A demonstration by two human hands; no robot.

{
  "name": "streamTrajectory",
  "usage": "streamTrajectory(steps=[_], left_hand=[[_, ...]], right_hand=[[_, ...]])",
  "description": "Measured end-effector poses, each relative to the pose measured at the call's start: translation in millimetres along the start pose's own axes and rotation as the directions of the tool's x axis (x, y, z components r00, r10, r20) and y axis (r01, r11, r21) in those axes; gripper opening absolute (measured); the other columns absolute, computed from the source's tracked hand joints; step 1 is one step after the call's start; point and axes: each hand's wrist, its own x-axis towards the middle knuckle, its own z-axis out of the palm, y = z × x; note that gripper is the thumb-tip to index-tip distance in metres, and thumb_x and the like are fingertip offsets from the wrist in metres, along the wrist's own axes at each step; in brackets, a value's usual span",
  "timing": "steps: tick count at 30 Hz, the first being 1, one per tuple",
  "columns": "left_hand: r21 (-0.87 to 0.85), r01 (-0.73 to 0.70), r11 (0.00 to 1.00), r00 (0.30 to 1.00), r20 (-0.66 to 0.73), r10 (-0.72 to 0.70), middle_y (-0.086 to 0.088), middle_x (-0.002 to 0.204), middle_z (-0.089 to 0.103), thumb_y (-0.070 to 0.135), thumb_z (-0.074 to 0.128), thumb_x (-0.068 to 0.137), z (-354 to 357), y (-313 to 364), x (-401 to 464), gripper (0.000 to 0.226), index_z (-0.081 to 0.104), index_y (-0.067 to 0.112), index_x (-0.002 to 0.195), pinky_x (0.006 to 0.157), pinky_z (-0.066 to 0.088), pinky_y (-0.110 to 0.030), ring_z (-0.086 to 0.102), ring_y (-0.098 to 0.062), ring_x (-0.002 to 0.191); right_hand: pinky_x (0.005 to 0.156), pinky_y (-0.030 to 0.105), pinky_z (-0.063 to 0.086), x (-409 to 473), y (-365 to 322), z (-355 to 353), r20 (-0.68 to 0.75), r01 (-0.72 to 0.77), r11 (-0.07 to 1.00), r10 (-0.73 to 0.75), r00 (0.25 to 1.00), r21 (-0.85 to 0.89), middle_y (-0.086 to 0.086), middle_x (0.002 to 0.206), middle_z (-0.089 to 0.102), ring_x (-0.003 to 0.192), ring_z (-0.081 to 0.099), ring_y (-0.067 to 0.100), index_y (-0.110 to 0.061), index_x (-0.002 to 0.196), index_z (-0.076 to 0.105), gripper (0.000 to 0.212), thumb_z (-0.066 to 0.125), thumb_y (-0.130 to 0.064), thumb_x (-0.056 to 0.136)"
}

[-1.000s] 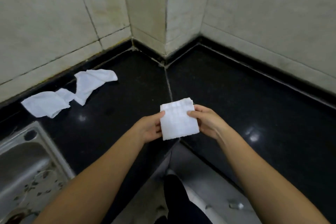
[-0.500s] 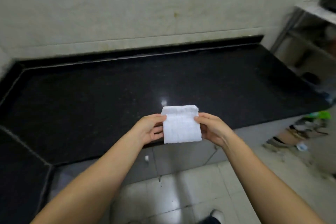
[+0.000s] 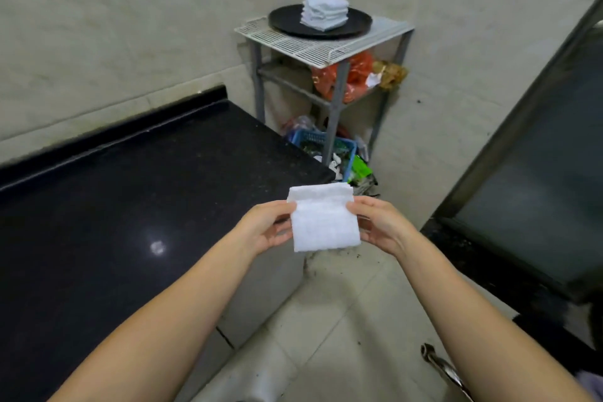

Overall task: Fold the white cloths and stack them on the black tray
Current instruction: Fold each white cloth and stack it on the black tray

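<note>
I hold a folded white cloth (image 3: pixel 323 217) in front of me, a small square. My left hand (image 3: pixel 266 228) pinches its left edge and my right hand (image 3: pixel 378 225) pinches its right edge. Farther off, up and to the right, a round black tray (image 3: pixel 284 18) lies on a white wire rack (image 3: pixel 306 46). A stack of several folded white cloths (image 3: pixel 323 10) stands on the tray, right of its middle. The held cloth is well short of the tray.
The black stone counter (image 3: pixel 130 206) runs along my left and ends near the rack. Under the rack are orange bags (image 3: pixel 352 75) and a blue basket (image 3: pixel 326 145) of clutter. A dark framed panel (image 3: pixel 538 173) leans at the right. Tiled floor lies below.
The view has swung right, from the counter corner and loose cloths to the rack with the tray. Both hands keep the same hold on the folded cloth.
</note>
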Motion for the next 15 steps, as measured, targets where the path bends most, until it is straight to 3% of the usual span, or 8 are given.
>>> streamTrajectory(steps=[4,6,9,12,15], left_hand=[[-0.002,-0.045,0.999,0.998,0.039,0.045,-0.005,0.094,0.066,0.006,0.059,0.087,50,49,47,0.010,0.062,0.015,0.090,0.073,0.053,-0.033,0.064,-0.018,0.083],[0.007,-0.111,0.994,0.993,0.043,0.110,-0.005,0.095,0.066,0.006,0.059,0.087,66,79,72,0.011,0.061,0.013,0.096,0.071,0.053,-0.033,0.064,-0.018,0.084],[0.020,-0.245,0.969,0.968,0.068,0.244,-0.004,0.090,0.063,0.006,0.057,0.088,89,137,110,0.009,0.059,0.013,0.094,0.080,0.052,-0.033,0.061,-0.017,0.082],[0.040,-0.360,0.932,0.930,0.090,0.355,-0.005,0.087,0.062,0.006,0.056,0.089,110,209,151,0.010,0.059,0.014,0.083,0.082,0.052,-0.032,0.059,-0.017,0.081],[0.075,-0.448,0.891,0.891,0.111,0.439,-0.004,0.081,0.062,0.006,0.058,0.089,130,284,186,0.015,0.059,0.014,0.076,0.064,0.058,-0.026,0.058,-0.015,0.073]], right_hand=[[0.038,0.014,0.043,47,-54,-30,-0.030,0.066,0.998,-0.065,0.997,0.024,0.003,0.075,0.062,0.046,0.060,0.004,-0.011,0.094,0.062,0.010,0.054,-0.005,0.093],[0.034,0.015,0.040,80,-86,-38,-0.015,0.107,0.994,-0.106,0.994,0.005,0.004,0.076,0.060,0.047,0.060,0.005,-0.010,0.096,0.062,0.009,0.054,-0.006,0.093],[0.042,0.019,0.048,136,-144,-40,0.010,0.190,0.981,-0.190,0.982,-0.038,0.004,0.085,0.065,0.070,0.062,0.013,-0.012,0.093,0.064,0.010,0.056,-0.007,0.092],[0.060,0.024,0.056,193,-209,-38,0.040,0.275,0.961,-0.274,0.961,-0.034,0.005,0.087,0.066,0.074,0.062,0.015,-0.012,0.093,0.064,0.010,0.056,-0.006,0.091],[0.065,0.027,0.049,237,-278,-35,0.051,0.368,0.922,-0.364,0.930,-0.121,0.003,0.082,0.066,0.072,0.060,0.016,-0.012,0.088,0.064,0.008,0.059,-0.008,0.090]])
